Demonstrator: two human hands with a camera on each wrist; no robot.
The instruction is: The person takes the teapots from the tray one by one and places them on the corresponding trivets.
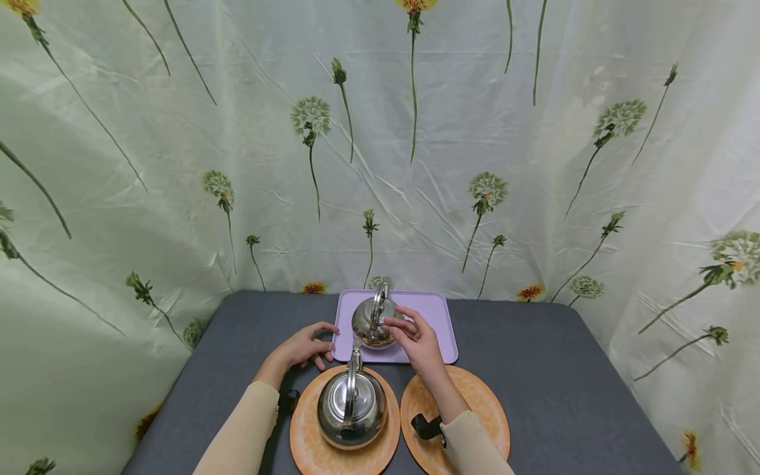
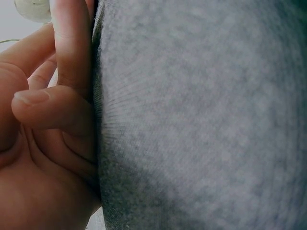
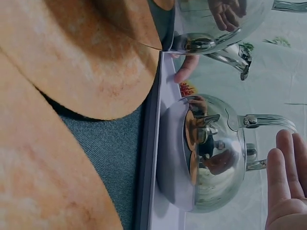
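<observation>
A small shiny steel kettle (image 1: 368, 325) stands upright on the lilac tray (image 1: 430, 323), its handle raised. Beside that kettle is my right hand (image 1: 418, 336); in the right wrist view its straight fingers (image 3: 278, 175) lie close to the handle (image 3: 268, 120), not wrapped round it. At the tray's left edge rests my left hand (image 1: 309, 345), loosely bent and gripping nothing that I can see. The left wrist view shows this hand (image 2: 43, 129) against grey cloth. Nearer to me, a larger steel kettle (image 1: 362, 422) stands on an orange round mat (image 1: 309, 448).
Another orange round mat (image 1: 489, 412) lies at the right, under my right forearm. Dark grey cloth (image 1: 552, 389) covers the table. Behind it hangs a pale curtain (image 1: 427, 231) with a dandelion print, close to the tray's far edge.
</observation>
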